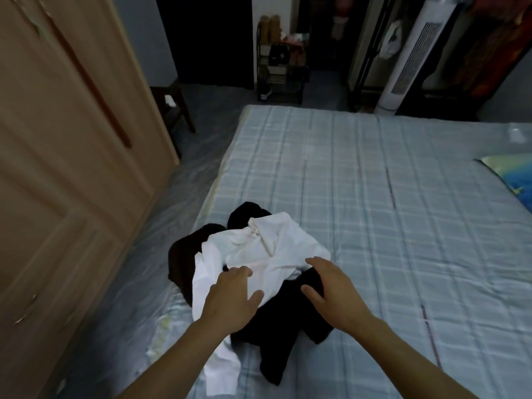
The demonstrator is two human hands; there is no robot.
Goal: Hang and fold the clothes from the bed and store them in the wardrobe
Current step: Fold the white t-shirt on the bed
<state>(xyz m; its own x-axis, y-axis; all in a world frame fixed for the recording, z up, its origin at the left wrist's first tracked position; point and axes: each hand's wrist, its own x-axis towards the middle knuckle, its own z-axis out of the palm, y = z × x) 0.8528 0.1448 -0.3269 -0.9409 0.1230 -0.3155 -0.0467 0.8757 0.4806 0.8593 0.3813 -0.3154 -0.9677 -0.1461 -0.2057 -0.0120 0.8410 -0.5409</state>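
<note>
Two spread, unclenched hands, left hand (230,295) and right hand (331,289), are held over the white shirt (270,254); black clothes (288,321) tangled beneath could be dragged up too.

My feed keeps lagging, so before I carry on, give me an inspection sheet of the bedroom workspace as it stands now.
Surface: bed with a pale blue checked cover, lying flat.
Job's things: white shirt crumpled on top of black clothes in one pile near the bed's left edge; wardrobe on the left, doors closed.
Clutter: colourful flat item at the bed's right edge.
Grippers: left hand over the shirt, fingers spread; right hand over the black clothes, fingers relaxed; neither grips anything.
Cables: nothing seen.
Surroundings: white tower fan, shoe rack, dark stool, plastic-covered floor.
</note>
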